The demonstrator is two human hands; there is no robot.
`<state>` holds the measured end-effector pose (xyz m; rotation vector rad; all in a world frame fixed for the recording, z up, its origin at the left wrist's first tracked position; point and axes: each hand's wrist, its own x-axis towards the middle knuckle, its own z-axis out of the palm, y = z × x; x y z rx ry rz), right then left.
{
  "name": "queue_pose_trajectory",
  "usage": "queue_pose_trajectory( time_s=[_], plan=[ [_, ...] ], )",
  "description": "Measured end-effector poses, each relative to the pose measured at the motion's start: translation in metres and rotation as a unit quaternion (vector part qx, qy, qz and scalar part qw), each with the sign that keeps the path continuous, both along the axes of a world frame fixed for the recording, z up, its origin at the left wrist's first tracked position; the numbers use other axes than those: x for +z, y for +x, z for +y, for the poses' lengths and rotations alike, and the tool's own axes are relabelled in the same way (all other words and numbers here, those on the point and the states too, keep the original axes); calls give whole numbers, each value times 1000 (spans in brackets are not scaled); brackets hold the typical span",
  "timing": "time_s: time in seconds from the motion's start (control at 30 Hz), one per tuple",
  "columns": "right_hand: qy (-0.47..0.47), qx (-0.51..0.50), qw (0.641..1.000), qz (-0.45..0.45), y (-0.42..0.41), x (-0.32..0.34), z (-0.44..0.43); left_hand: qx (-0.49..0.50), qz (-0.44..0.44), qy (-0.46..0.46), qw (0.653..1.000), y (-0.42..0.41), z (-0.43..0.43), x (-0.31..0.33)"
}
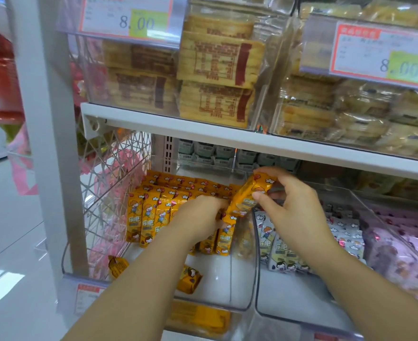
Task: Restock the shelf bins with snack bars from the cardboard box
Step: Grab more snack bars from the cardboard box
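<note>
Already standing rows of yellow snack bars [151, 217] fill the back of the clear bin [215, 271], but its front is mostly bare, so much seems left; no cardboard box shows. The right hand [294, 207] pinches a bundle of bars [246, 196] over the bin's right wall, under the shelf board [227, 137]; the left hand [200, 217] lies on the rows, grip hidden.

right hand [294, 205] pinching orange bars [248, 194], clear bin [242, 286]

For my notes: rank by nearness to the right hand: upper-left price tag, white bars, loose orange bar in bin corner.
1. white bars, right bin below.
2. loose orange bar, front corner, left bin.
3. upper-left price tag, upper shelf.
</note>
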<state>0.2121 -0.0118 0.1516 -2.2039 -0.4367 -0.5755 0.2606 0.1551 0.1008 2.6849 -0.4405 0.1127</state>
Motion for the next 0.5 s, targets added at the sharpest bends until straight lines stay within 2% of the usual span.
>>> queue_pose_trajectory(
  time_s=[0.1,0.3,0.5],
  plan=[
    [-28,-13,1000,6,2,-1,1,17,1,5,1000,-1,9,1],
    [-159,-33,985,59,19,2,13,19,-13,46,999,-3,8,2],
    [-194,-37,968,153,43,34,15,27,-8,32,999,-1,11,0]
  ],
)
